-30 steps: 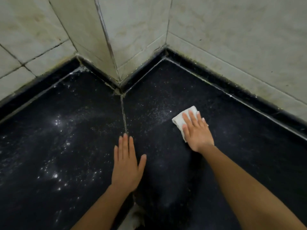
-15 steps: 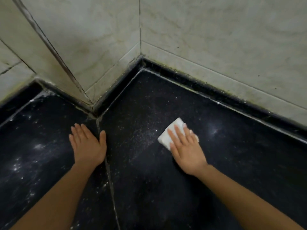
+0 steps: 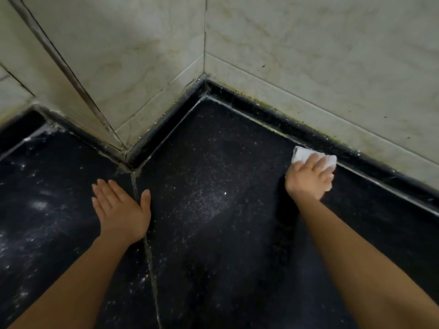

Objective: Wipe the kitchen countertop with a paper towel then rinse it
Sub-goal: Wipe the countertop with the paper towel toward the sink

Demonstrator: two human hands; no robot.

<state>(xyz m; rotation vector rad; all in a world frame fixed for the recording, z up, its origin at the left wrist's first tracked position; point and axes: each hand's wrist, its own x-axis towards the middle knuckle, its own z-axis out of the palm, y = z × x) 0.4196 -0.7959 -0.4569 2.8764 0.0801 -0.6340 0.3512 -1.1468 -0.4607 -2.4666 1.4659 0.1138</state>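
The black speckled countertop (image 3: 213, 233) fills the lower view, dusted with white powder in the middle and at the left. My right hand (image 3: 307, 178) presses a folded white paper towel (image 3: 301, 155) flat on the counter, right against the black raised strip under the right wall. My left hand (image 3: 121, 207) lies flat, palm down, fingers apart, across the grey seam between the two counter slabs, holding nothing.
Pale marble-look wall tiles (image 3: 308, 55) rise behind and to the right, with a jutting wall corner (image 3: 118, 143) at the left. A black upstand (image 3: 261, 112) with grimy grout runs along the wall base. A grey seam (image 3: 152, 269) splits the counter.
My right hand has slid the paper towel away to the right, up to the wall's edge strip. My left hand has stayed flat on the seam. The camera has swung slightly right.
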